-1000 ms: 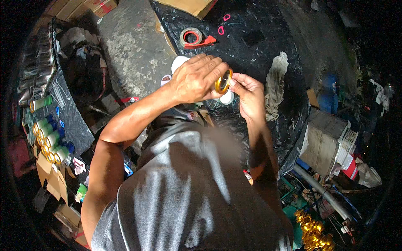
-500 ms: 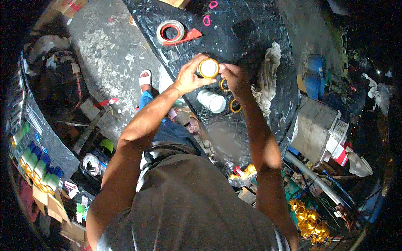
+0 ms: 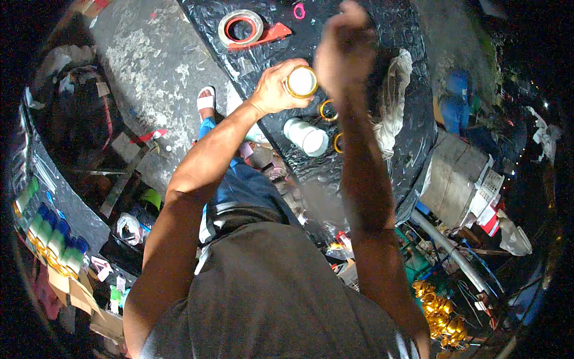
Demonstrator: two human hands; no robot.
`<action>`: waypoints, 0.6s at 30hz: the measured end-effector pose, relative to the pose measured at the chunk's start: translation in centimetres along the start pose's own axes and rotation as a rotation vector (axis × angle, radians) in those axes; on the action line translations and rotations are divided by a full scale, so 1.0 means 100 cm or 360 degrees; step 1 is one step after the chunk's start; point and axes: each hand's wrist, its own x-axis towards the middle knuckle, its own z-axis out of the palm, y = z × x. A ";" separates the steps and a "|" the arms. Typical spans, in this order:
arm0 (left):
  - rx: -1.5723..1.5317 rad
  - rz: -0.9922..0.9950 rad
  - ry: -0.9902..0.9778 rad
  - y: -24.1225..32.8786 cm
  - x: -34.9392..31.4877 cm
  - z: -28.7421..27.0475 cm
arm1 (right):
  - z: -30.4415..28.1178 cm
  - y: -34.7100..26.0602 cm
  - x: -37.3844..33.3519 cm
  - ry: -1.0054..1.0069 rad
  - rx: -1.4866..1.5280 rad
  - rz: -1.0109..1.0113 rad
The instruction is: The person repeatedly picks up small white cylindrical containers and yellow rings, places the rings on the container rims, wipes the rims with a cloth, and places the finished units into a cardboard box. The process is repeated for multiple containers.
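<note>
The work surface [image 3: 418, 137] is covered with a crinkled black plastic sheet and stands beside a bare grey concrete floor [image 3: 149, 78]. Lying directly on the sheet are a tape roll [image 3: 240, 27] with a red dispenser blade [image 3: 269, 35], a small pink ring [image 3: 299, 10], a white cylindrical container [image 3: 306, 136] on its side, two gold rings [image 3: 327, 110] near that container, and a crumpled pale cloth [image 3: 394, 102] toward the right edge.
</note>
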 end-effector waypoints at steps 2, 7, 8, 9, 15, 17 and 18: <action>-0.0159 0.0142 0.0018 -0.001 0.003 0.007 | 0.043 0.022 -0.007 -0.0761 0.0229 0.0830; -0.0054 0.0062 -0.0039 0.006 0.011 0.002 | 0.061 0.085 -0.018 -0.0732 0.0874 0.0834; -0.0220 -0.0049 -0.0005 0.010 0.014 -0.002 | 0.049 0.097 -0.029 -0.0743 0.0941 0.0731; -0.0383 -0.0168 0.0023 0.020 0.012 -0.007 | 0.031 0.100 -0.042 -0.0758 0.1010 0.0632; -0.2463 -0.0856 -0.0446 0.122 -0.009 -0.083 | -0.152 0.001 -0.091 -0.0556 0.0876 -0.0206; -0.2650 -0.1077 -0.0642 0.163 -0.034 -0.096 | -0.180 -0.030 -0.093 -0.0507 0.1058 -0.0354; -0.2540 -0.1125 -0.0727 0.175 -0.045 -0.100 | -0.190 -0.040 -0.097 -0.0464 0.1147 -0.0424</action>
